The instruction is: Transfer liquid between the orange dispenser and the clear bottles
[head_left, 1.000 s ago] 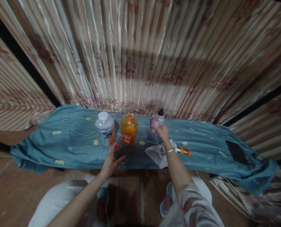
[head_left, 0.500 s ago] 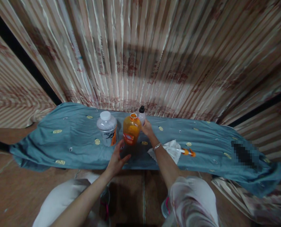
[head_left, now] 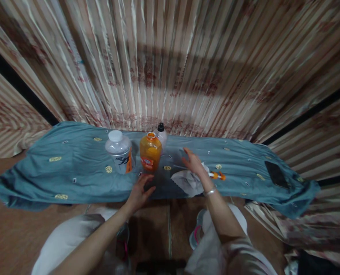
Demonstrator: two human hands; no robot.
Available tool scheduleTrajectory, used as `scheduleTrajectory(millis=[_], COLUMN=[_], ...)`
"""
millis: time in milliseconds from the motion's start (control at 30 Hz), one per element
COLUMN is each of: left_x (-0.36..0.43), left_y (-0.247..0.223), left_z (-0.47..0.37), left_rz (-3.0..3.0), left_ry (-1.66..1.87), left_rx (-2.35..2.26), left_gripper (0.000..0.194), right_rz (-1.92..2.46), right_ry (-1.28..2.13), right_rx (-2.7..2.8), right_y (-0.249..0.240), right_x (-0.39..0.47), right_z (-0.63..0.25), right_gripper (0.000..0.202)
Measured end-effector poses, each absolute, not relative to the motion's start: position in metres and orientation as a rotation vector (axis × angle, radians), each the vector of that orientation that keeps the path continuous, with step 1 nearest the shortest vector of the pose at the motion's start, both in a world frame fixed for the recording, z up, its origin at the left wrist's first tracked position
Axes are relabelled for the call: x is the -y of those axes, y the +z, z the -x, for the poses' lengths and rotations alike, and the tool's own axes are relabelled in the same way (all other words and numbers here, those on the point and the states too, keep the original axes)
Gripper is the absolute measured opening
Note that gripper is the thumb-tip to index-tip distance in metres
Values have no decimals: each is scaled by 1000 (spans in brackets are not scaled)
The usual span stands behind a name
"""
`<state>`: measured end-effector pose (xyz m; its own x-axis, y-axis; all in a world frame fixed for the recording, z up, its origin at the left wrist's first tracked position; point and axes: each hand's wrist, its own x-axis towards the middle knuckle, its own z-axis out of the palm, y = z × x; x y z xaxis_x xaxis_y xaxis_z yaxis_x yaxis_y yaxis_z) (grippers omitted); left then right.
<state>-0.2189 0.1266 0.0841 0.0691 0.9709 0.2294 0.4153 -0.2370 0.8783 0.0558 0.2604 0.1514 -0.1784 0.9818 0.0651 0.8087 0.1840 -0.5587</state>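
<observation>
An orange bottle (head_left: 151, 151) without a cap stands upright on the cloth-covered bench. Just in front of it is my left hand (head_left: 140, 193), open, with thumb and fingers apart and holding nothing. Behind the orange bottle, partly hidden by it, stands a small clear bottle (head_left: 161, 138) with a black cap. A large clear bottle (head_left: 119, 152) with a white lid is on the left. My right hand (head_left: 194, 163) is open and empty above a crumpled white cloth (head_left: 188, 182). On that cloth lies an orange-and-white pump top (head_left: 217, 175), its tube partly covered by my hand.
A dark phone (head_left: 276, 174) lies toward the right end of the bench. The blue-green patterned cloth (head_left: 86, 187) covers the bench and hangs over its edges. A striped curtain (head_left: 164, 65) hangs close behind, with black poles (head_left: 18, 80) at the sides.
My right hand has let go of the small black-capped bottle and moved right, over the white cloth. My left hand stays near the orange bottle. The view has shifted slightly to the right.
</observation>
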Motion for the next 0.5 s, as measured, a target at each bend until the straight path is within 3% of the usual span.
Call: scheduleTrajectory(millis=[133, 267, 500], left_x=[-136, -159, -211], left_y=[81, 76, 79], left_z=[183, 134, 119], left_rz=[-1973, -2054, -2039], left_ry=[1010, 885, 861], left_rx=[-1284, -1267, -1374], left_gripper=[31, 43, 37], right_rz=[1939, 2087, 2030], right_ry=[522, 514, 485], right_rx=[2128, 2220, 2385], right_y=[152, 147, 149], right_x=[-226, -213, -205], right_z=[-133, -162, -139], right_gripper=[68, 69, 36])
